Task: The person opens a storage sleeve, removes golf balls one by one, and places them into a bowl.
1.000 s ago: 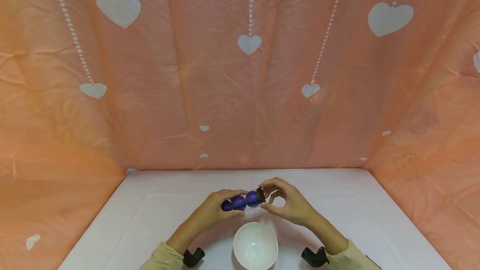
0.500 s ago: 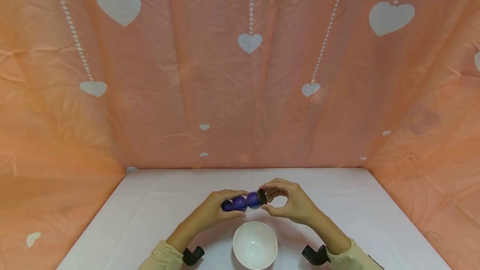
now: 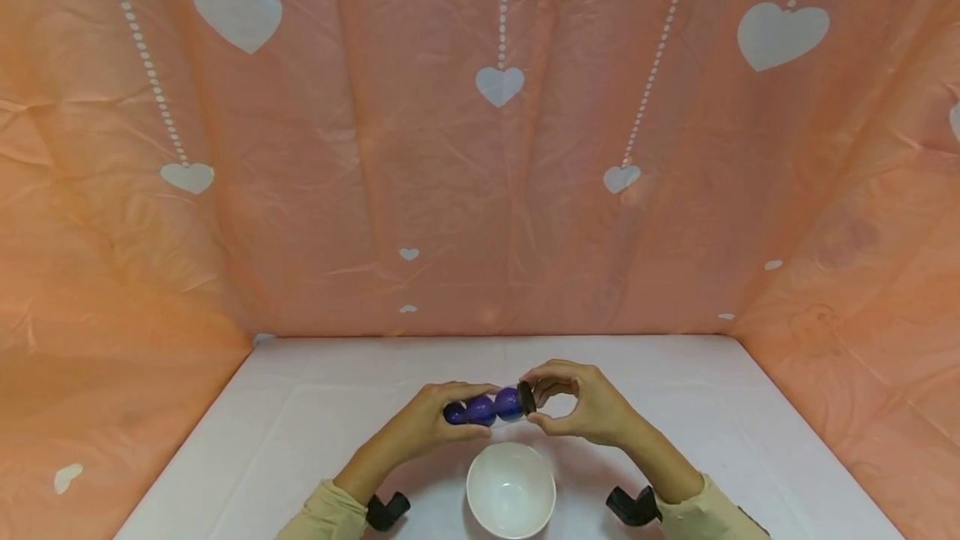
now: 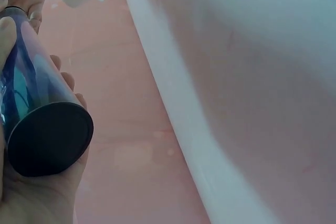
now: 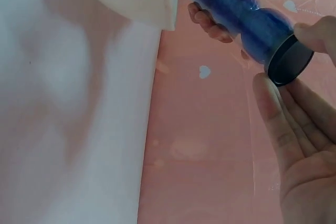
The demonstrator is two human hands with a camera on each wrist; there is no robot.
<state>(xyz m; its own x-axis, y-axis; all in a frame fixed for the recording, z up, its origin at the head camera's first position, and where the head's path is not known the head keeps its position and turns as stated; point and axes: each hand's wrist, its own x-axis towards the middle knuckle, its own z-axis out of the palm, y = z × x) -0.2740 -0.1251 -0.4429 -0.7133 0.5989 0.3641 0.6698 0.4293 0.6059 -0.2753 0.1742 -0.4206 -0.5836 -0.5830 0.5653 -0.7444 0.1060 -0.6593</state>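
A clear tube (image 3: 481,410) with purple balls inside is held in the air above the table, lying nearly sideways. My left hand (image 3: 423,422) grips its body, thumb on the near side and fingers on the far side. The thumb and fingertips of my right hand (image 3: 596,408) pinch the dark cap (image 3: 528,398) at the right end. In the left wrist view the tube's other end is a round black base (image 4: 50,139). Whether the cap sits fully on the tube cannot be told. A white bowl (image 3: 512,490) stands just below, nearer my body.
The table (image 3: 315,382) has a white cover. An orange sheet with white hearts (image 3: 495,215) rises behind it and at both sides. Black wrist-worn devices (image 3: 387,512) show beside the sleeves.
The capped end and my right hand have shifted slightly to the right and down, and the cap has turned a little. My left hand stays almost in place, still gripping the tube.
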